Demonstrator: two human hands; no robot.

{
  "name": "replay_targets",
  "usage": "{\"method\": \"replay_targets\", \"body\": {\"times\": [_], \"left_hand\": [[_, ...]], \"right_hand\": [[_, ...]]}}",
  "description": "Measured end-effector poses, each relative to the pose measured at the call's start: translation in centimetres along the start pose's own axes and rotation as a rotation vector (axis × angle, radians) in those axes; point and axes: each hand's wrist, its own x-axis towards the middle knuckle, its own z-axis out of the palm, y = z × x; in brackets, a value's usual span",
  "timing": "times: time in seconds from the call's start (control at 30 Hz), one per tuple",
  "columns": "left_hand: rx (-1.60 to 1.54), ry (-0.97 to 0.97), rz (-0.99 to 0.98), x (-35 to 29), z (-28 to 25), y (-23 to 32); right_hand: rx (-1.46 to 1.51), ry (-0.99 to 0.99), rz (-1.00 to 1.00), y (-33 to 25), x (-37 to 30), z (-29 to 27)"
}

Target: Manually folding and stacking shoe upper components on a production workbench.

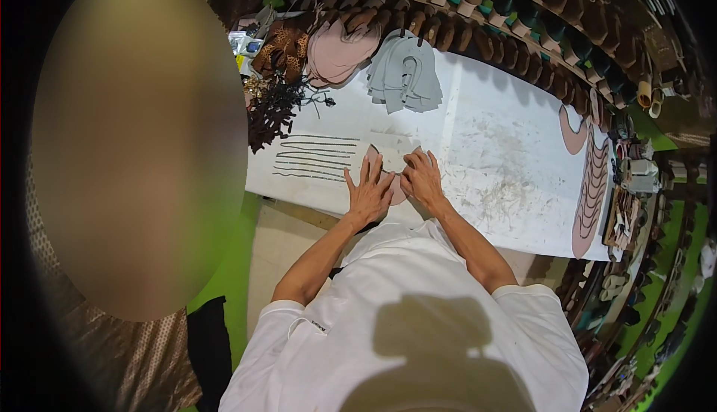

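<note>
On the white worktable [478,135], a curved pinkish shoe-upper piece [399,194] lies under both my hands. A thin dark strip [388,172] runs along its inner curve, between my fingers. My left hand [369,194] rests flat on the piece's left side, fingers spread. My right hand [424,182] has its fingers bent and drawn together at the right end of the strip, seemingly pinching it; the fingertips partly hide the contact. Left of my left hand, several dark thin strips [321,138] are laid out in near-parallel rows.
Grey cut pieces [407,76], pink cut pieces [340,53] and a tangle of dark strips [270,117] line the table's far left. Pink curved pieces [590,188] overlap at the right end. Racks of shoes [523,20] rise behind. A blurred patch covers the left.
</note>
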Motion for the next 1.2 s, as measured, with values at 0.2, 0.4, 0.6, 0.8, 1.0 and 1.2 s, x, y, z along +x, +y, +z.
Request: {"method": "replay_targets", "body": {"times": [0.2, 0.4, 0.6, 0.8, 1.0, 1.2], "left_hand": [[-0.046, 0.041, -0.036, -0.6, 1.0, 0.2], [-0.038, 0.036, -0.056, -0.6, 1.0, 0.5], [-0.035, 0.041, -0.062, -0.7, 1.1, 0.6], [-0.091, 0.112, -0.058, -0.8, 1.3, 0.9], [-0.116, 0.093, -0.082, -0.5, 0.7, 1.1], [-0.156, 0.094, -0.11, -0.2, 0.2, 1.9]], "right_hand": [[0.121, 0.121, 0.111, -0.9, -2.3, -1.1], [0.075, 0.107, 0.098, -0.4, -3.6, -0.6], [0.109, 0.07, 0.065, 0.3, -2.3, -1.5], [0.134, 0.043, 0.01, 1.5, -0.9, -2.4], [0.142, 0.053, -0.009, 2.1, -0.4, -1.8], [0.148, 0.038, -0.004, 2.3, -0.2, -2.0]]}}
